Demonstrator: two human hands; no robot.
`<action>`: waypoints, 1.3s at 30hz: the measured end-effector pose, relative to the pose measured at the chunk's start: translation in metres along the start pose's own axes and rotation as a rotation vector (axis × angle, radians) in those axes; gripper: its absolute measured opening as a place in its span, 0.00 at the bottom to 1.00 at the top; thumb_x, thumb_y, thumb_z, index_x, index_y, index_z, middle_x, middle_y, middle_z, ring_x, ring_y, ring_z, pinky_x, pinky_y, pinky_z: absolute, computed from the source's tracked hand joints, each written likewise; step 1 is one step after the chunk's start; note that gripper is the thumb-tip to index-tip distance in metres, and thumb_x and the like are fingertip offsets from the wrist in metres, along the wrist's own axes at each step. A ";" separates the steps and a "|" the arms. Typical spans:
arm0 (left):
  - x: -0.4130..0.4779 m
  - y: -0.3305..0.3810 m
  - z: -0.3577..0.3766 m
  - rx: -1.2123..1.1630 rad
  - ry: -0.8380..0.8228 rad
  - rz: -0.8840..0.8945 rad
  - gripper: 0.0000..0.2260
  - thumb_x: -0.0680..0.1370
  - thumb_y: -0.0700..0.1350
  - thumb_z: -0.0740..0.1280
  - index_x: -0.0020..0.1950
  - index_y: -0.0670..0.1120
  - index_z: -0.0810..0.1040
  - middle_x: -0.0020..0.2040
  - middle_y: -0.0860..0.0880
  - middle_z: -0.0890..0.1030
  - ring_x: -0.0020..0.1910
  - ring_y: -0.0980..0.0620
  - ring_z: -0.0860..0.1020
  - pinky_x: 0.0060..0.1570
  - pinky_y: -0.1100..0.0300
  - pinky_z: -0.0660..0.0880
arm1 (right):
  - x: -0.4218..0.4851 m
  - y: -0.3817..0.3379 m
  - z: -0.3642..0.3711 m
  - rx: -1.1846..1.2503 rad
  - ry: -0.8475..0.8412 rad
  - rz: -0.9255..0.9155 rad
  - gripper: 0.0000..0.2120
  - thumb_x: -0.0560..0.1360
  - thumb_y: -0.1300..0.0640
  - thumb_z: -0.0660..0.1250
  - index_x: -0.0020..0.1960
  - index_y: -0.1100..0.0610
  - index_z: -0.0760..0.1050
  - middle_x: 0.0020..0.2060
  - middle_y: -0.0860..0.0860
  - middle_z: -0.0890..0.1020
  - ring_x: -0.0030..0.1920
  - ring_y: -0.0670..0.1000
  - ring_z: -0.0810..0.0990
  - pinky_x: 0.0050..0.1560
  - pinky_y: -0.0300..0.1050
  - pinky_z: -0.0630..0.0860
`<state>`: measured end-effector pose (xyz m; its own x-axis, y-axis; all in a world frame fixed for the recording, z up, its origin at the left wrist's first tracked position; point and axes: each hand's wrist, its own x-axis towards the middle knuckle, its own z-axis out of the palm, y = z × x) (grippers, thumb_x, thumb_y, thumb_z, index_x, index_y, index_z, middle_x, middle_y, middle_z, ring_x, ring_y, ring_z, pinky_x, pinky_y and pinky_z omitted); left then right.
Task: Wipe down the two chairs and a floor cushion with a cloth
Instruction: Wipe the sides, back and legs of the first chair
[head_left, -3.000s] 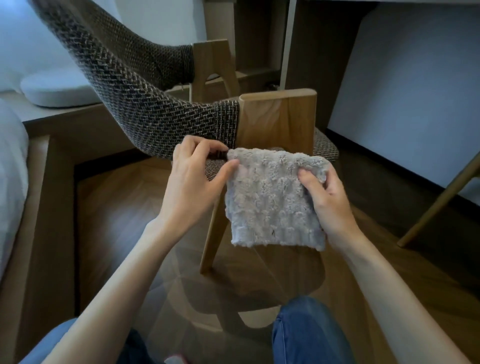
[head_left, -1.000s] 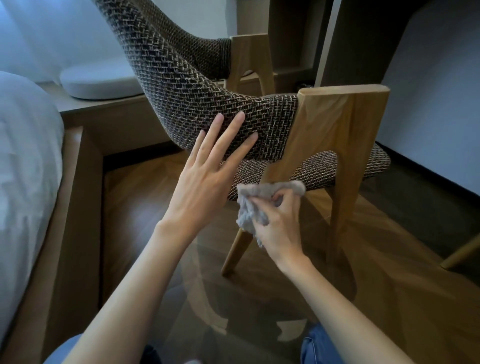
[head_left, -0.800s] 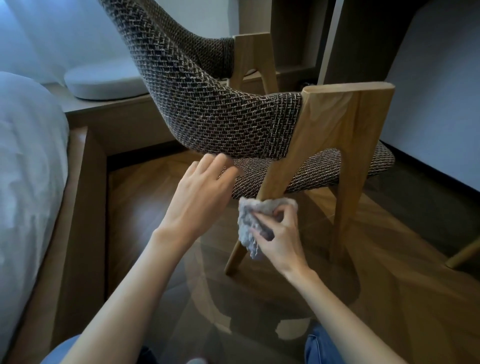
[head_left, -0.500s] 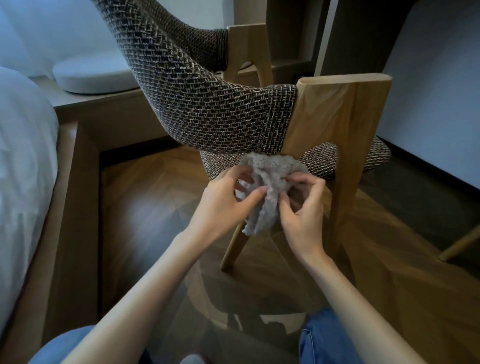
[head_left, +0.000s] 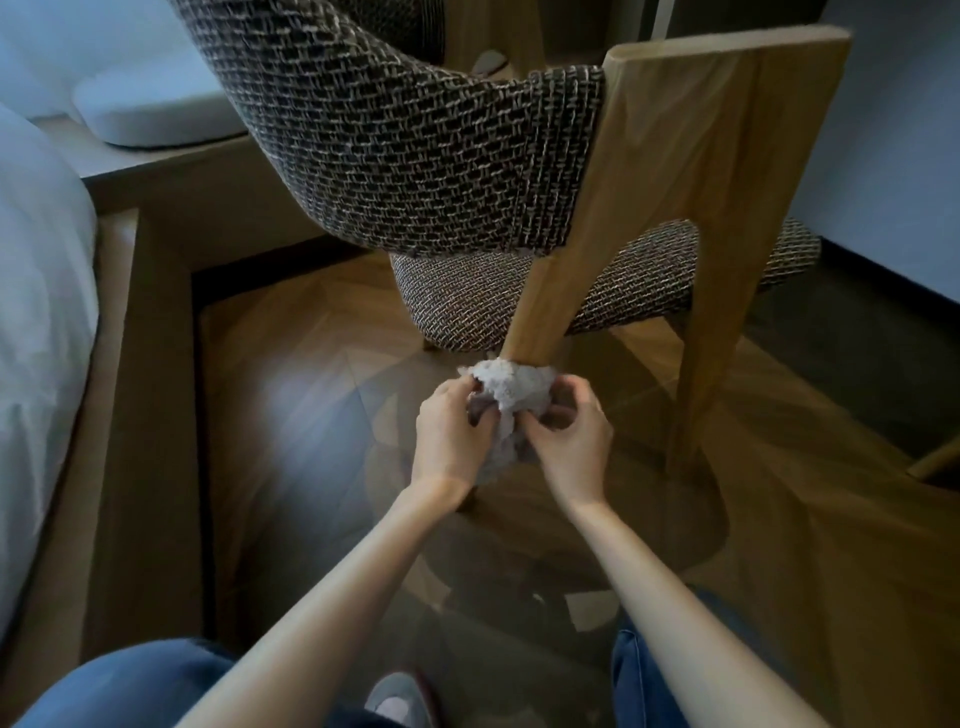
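1. Both hands dropped vs 0.5 s ago. Cloth (head_left: 511, 387) was up by seat (head_left: 467, 306) edge, now wrapped round chair leg (head_left: 535, 322) below seat.
2. Head view: left hand (head_left: 449, 436) + right hand (head_left: 569, 441) both pinch the bunched cloth, fingers curled tight on it, 1 hand each side of leg. Cloth touches leg, and its tail hangs betw the hands.
3. Chair (head_left: 415, 156) is upright, w/ woven back and wood frame. Floor cushion (head_left: 150, 119) sits on ledge (head_left: 171, 166) behind, well apart. 2nd chair (head_left: 935, 460): prob just a leg at right edge.
4. Step: wiping leg of chair 1, so early in task. Next move prob needs wrap slid down leg w/ snug grip, then other legs.
5. Brands/writing: none readable.
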<state>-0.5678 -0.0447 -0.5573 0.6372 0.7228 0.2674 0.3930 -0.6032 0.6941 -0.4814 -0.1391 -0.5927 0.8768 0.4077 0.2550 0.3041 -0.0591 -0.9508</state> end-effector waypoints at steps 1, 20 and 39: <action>-0.002 -0.008 0.007 -0.030 -0.031 -0.027 0.09 0.73 0.37 0.69 0.52 0.44 0.80 0.48 0.47 0.83 0.45 0.51 0.80 0.44 0.60 0.75 | -0.002 0.008 0.002 -0.027 -0.028 0.031 0.18 0.68 0.61 0.76 0.55 0.54 0.76 0.49 0.49 0.82 0.46 0.41 0.81 0.47 0.33 0.77; -0.025 -0.130 0.080 -0.101 -0.429 -0.527 0.14 0.76 0.35 0.58 0.59 0.46 0.75 0.43 0.49 0.77 0.43 0.49 0.73 0.40 0.61 0.67 | -0.026 0.117 0.066 -0.121 -0.611 0.559 0.20 0.79 0.64 0.62 0.70 0.61 0.67 0.61 0.57 0.78 0.61 0.53 0.76 0.51 0.33 0.67; -0.025 0.064 0.029 -0.240 0.365 -0.047 0.24 0.75 0.40 0.68 0.70 0.52 0.68 0.52 0.53 0.67 0.49 0.51 0.76 0.49 0.55 0.76 | 0.012 -0.042 -0.037 -0.035 0.083 -0.062 0.07 0.75 0.61 0.69 0.52 0.57 0.82 0.44 0.51 0.83 0.42 0.42 0.81 0.45 0.31 0.75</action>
<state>-0.5396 -0.1113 -0.5391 0.3294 0.8451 0.4210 0.2233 -0.5030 0.8350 -0.4700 -0.1655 -0.5433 0.8831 0.3351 0.3284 0.3704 -0.0684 -0.9263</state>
